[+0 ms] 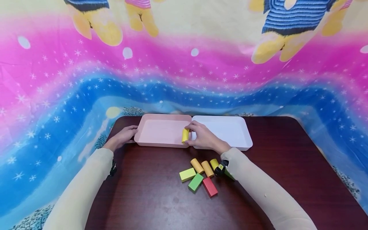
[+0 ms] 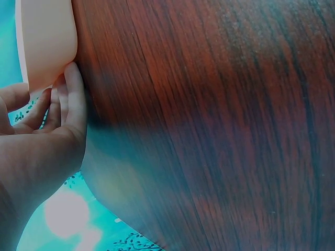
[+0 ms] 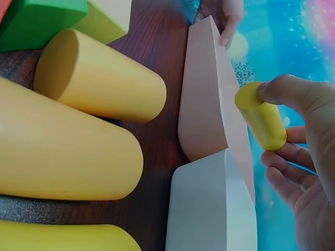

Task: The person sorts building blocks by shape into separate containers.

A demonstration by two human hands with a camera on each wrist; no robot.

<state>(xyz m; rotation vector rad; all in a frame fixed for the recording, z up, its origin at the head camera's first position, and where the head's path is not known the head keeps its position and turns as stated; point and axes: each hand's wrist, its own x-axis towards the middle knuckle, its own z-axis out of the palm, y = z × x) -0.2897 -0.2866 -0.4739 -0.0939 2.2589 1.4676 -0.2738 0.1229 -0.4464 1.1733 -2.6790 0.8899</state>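
A yellow cylinder block (image 1: 185, 136) is pinched by its two ends in my right hand (image 1: 202, 135), thumb on one end and fingertips on the other. It is held over the right end of the pink tray (image 1: 161, 143), as the head view shows. My left hand (image 1: 123, 136) grips that tray's left end; in the left wrist view the thumb (image 2: 14, 98) lies at the rim and the fingers at the corner. Against the pink tray's right side stands a white tray (image 1: 224, 127). In the right wrist view the yellow cylinder (image 3: 265, 123) appears upright but tilted.
Nearer on the dark wooden table (image 1: 143, 191) lie orange cylinders (image 1: 196, 166), a yellow-green block (image 1: 187, 174), a green block (image 1: 196, 183) and a red block (image 1: 210, 187). Another yellow cylinder (image 1: 214, 163) and a green piece are partly behind the right wrist. A patterned cloth (image 1: 178, 70) hangs behind.
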